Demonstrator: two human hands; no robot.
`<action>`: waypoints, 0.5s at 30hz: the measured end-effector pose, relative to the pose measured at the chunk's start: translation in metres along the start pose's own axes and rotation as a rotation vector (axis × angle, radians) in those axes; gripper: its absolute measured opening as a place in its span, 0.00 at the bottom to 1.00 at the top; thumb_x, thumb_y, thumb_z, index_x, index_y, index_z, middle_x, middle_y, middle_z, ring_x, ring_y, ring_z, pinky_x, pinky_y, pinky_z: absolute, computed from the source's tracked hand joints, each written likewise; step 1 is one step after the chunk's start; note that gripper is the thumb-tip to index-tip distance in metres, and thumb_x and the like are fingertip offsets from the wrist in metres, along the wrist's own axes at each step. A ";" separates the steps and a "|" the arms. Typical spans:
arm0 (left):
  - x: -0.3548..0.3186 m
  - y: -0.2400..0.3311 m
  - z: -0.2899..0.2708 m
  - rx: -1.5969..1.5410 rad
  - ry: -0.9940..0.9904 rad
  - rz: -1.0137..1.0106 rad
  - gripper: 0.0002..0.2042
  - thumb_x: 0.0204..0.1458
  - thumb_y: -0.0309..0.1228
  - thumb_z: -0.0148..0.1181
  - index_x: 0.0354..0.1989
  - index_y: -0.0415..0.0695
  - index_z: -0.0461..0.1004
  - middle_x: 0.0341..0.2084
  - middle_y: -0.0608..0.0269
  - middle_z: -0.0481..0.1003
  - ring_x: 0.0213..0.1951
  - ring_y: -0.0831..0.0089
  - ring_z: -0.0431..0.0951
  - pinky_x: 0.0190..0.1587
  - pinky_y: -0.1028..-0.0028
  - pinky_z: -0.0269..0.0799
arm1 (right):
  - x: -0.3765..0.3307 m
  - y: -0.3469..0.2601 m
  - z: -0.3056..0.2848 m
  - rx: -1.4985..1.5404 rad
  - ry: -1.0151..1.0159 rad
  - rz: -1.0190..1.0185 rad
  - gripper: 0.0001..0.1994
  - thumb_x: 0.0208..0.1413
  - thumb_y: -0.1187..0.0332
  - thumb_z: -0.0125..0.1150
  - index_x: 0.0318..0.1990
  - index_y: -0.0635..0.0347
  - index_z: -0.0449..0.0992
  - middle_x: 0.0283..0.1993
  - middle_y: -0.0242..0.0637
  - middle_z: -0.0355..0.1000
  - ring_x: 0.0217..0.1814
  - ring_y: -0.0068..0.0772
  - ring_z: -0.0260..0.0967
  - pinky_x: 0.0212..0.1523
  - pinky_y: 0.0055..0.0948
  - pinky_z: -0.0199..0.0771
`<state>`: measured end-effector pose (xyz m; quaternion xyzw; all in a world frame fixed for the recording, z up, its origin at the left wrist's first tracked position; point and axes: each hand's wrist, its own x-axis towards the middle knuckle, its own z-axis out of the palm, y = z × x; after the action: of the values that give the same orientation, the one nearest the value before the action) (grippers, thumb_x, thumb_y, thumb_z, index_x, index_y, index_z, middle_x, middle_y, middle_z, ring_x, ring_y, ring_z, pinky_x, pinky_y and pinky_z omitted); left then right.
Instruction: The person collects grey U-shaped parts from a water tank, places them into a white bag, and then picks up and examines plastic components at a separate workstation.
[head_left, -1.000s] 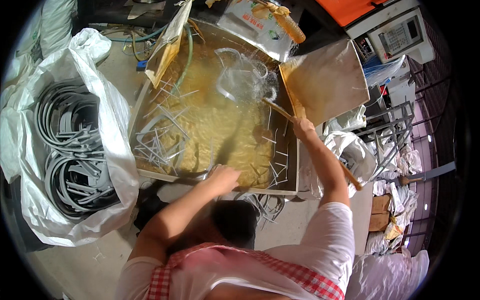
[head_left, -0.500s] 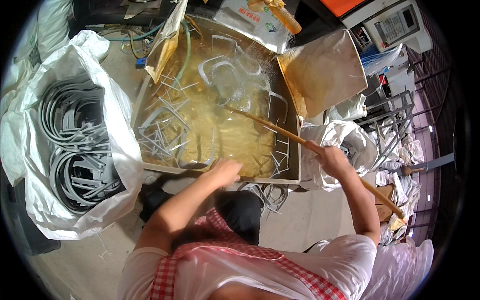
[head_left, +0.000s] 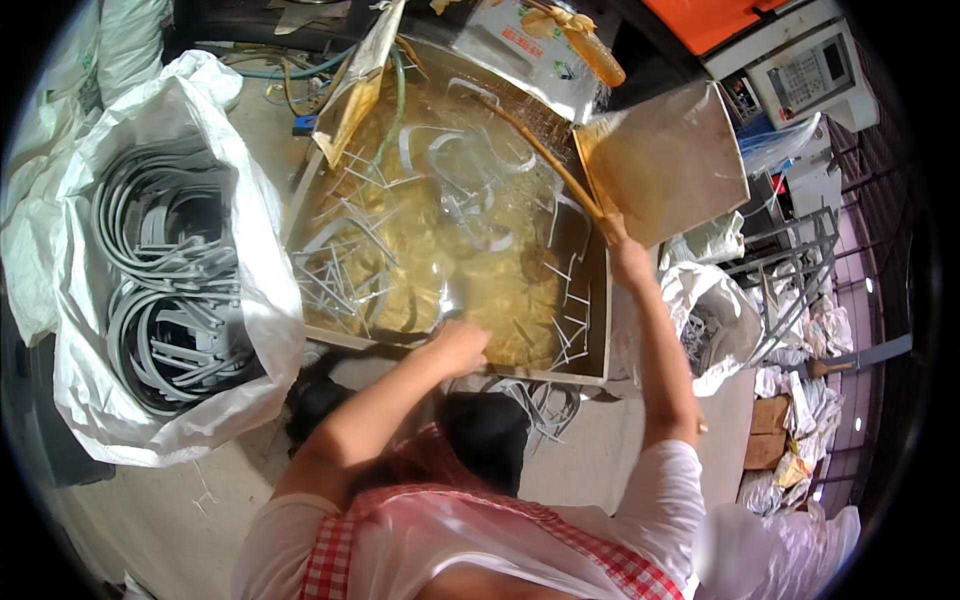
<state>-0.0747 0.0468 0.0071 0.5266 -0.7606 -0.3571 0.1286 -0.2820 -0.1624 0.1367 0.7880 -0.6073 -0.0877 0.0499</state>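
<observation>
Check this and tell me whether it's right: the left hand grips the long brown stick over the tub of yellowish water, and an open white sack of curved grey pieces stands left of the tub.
Wrong hand: the head view shows the right hand gripping the long brown stick over the tub. The rest stands.

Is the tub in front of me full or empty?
Not empty: the tub holds yellowish water with pale curved strips in it; how full, I cannot tell.

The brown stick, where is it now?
In the head view, the brown stick is just right of centre, in the right hand, slanting over the tub.
</observation>
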 end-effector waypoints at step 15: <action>0.000 -0.016 0.003 -0.053 0.104 0.015 0.18 0.43 0.33 0.59 0.42 0.37 0.68 0.35 0.45 0.73 0.39 0.53 0.73 0.42 0.60 0.69 | -0.064 0.035 0.184 0.238 -0.289 -0.065 0.24 0.54 0.67 0.44 0.60 0.53 0.54 0.41 0.57 0.68 0.43 0.58 0.67 0.40 0.45 0.67</action>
<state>-0.0648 0.0454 -0.0062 0.5351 -0.7472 -0.3481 0.1847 -0.3675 -0.1047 -0.0321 0.7868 -0.5885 -0.1289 -0.1342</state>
